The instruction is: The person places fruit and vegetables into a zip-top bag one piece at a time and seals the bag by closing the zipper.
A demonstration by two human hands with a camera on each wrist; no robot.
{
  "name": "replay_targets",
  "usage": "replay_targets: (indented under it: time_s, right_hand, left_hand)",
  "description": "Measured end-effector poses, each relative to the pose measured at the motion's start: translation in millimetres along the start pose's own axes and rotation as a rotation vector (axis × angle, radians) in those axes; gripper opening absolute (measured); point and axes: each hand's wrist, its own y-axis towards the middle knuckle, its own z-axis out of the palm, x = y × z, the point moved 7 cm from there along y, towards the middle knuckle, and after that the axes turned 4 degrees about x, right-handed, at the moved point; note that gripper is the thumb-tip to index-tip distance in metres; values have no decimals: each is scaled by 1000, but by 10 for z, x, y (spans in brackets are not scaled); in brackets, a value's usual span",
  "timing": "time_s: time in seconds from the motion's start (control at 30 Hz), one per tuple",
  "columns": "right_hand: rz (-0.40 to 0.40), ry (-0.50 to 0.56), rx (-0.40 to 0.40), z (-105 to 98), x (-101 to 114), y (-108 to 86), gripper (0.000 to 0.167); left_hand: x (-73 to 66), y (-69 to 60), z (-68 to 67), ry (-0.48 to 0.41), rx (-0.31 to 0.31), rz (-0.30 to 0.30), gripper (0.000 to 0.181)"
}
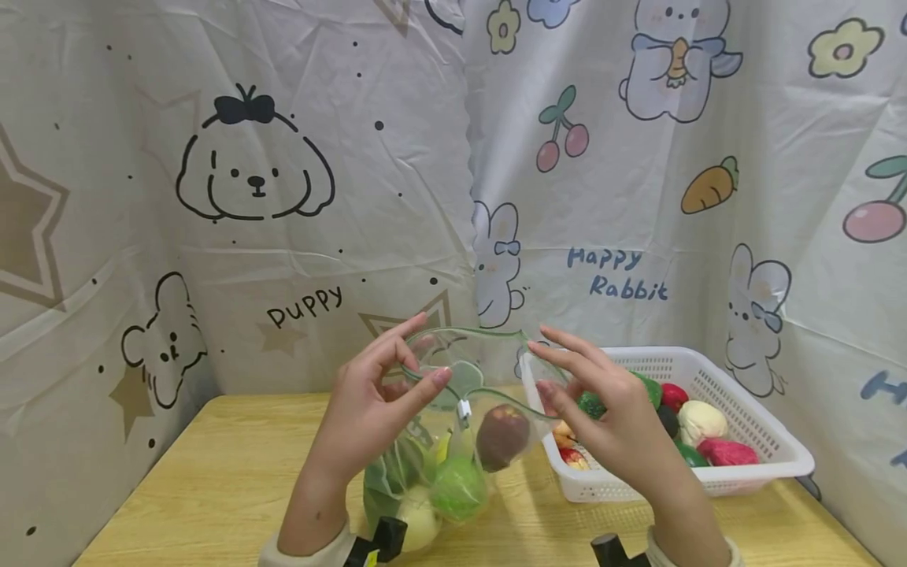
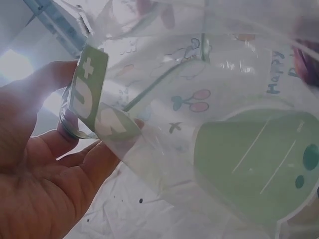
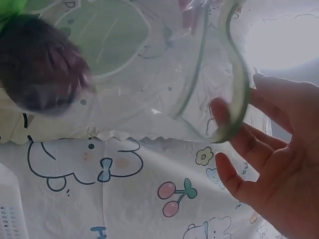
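A clear zip bag with a green-edged mouth [image 1: 464, 378] hangs between both hands, its mouth spread apart. Inside it are a green ball-like item [image 1: 459, 488], a dark red fruit [image 1: 503, 437], a pale round item [image 1: 418, 520] and dark green pieces. My left hand [image 1: 375, 409] pinches the left side of the rim; in the left wrist view, the hand [image 2: 55, 164] curls round the edge by a green printed label [image 2: 89, 87]. At the rim's right side, my right hand [image 1: 609, 409] holds the edge between thumb and fingers. A white slider [image 1: 464, 409] sits on the near rim.
A white perforated basket [image 1: 779, 465] with several toy vegetables and fruits stands at the right on the wooden table [image 1: 198, 480]. Behind the table hangs a printed cloth [image 1: 397, 236], and another cloth side rises at the right.
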Motion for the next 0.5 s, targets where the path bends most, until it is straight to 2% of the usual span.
replay_targets:
  time_s: [0.1,0.3,0.4,0.5]
  right_hand:
    - [34,-25,26,12,-25,-3,43]
    - [210,-50,169,96,-116,-23,30]
    - [299,-22,171,106,-153,-15,24]
    - [430,62,165,140,-211,18,28]
  left_hand:
    - [-7,-21,-39,7,-7,-4,28]
    - [-7,-62,-130,16,-57,-23,27]
    - [7,-51,-116,-3,-63,-34,26]
    - [30,-40,-78,-23,-53,-43,26]
